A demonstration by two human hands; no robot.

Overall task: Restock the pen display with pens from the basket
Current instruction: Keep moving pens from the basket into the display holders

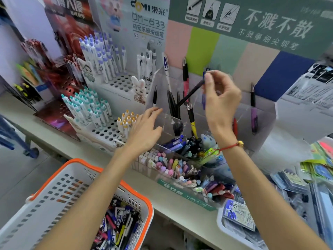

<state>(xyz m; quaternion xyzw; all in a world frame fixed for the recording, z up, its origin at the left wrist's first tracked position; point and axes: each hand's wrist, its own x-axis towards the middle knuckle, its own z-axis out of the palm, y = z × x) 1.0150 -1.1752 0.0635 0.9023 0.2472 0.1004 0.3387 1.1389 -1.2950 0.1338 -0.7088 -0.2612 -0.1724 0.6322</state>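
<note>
Stationery shop backdrop is filling the top of the view: green sign with Chinese text, pastel colour panels under it. Long grey surface (54, 139) is carrying several pen racks. Clear acrylic pen display (261, 123) is sitting mid-surface, a few pens standing in its upper compartments, lower bins packed with mixed pens and erasers. White perforated rack (115, 82) with purple-capped pens is standing left of it, a teal-capped row on the tier below. White basket (54, 195) with orange rim is sitting bottom left, below the surface edge, loose pens (117, 226) piled in its bottom. Small white tray (223, 224) of packaged items is lying at lower right. Right hand (221, 98), red string bracelet on the wrist, is pinching the top end of a dark pen (191, 94) between fingertips, pen tilting down-left into an upper compartment beside other black pens. Left hand (144, 130) is hovering relaxed, fingers loosely extended, holding nothing, just beside the display's left wall; touching or not, cannot tell.
</note>
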